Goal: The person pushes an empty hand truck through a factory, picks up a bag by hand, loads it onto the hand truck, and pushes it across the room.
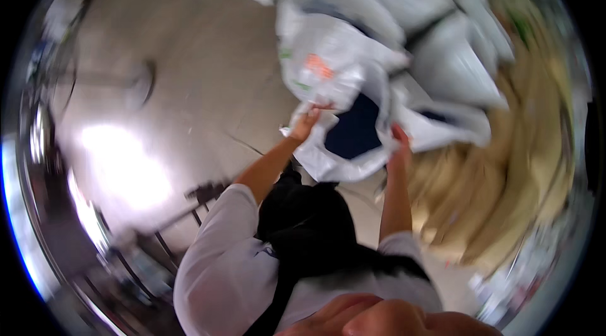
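In front of me both hands hold the rim of a white plastic bag (351, 170), spread wide at the mouth. Inside lies dark navy material (360, 124), too blurred to name. My left hand (306, 124) is closed on the left edge of the bag. On the opposite edge, my right hand (399, 141) grips with its fingers partly hidden by the plastic. Just beyond is a white bag with orange and green print (315, 64); I cannot tell whether it is separate. Right of my right hand sits another white bag (457, 131) with something dark in its opening.
Several full pale bags (445, 58) are piled at the far right. Tan sacking or sheeting (492, 197) covers the right side. A dark metal frame (161, 244) stands at the lower left, and a round base (144, 83) rests on the grey floor (208, 52).
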Demonstrator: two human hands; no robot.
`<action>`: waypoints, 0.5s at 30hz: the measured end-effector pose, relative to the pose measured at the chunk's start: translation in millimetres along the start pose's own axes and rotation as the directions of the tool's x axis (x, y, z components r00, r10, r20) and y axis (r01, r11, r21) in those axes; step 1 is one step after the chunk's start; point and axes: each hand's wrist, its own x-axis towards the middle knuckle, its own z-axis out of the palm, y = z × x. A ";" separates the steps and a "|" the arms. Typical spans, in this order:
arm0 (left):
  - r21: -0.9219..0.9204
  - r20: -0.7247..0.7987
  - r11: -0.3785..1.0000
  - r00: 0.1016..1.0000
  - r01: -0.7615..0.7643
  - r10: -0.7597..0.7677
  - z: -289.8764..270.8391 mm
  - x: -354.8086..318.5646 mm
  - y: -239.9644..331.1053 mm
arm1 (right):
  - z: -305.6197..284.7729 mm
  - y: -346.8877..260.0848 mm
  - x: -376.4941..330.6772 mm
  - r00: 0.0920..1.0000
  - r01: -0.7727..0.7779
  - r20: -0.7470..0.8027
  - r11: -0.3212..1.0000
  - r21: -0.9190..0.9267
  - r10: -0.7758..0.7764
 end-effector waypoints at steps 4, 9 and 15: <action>-0.747 -0.512 0.660 0.698 -0.075 -0.500 57.0 -39.2 -11.3 | -49.1 27.3 -75.4 0.985 0.161 -0.063 0.728 0.667 -0.161; -0.868 -0.296 0.494 0.751 0.046 -0.590 5.7 -94.8 95.6 | 18.3 -123.6 -127.5 0.814 0.002 -0.359 0.617 0.787 0.456; -0.799 -0.381 0.579 0.608 0.163 -0.696 6.8 -171.5 118.3 | -8.1 -137.8 -225.2 0.863 -0.206 -0.344 0.879 0.430 0.370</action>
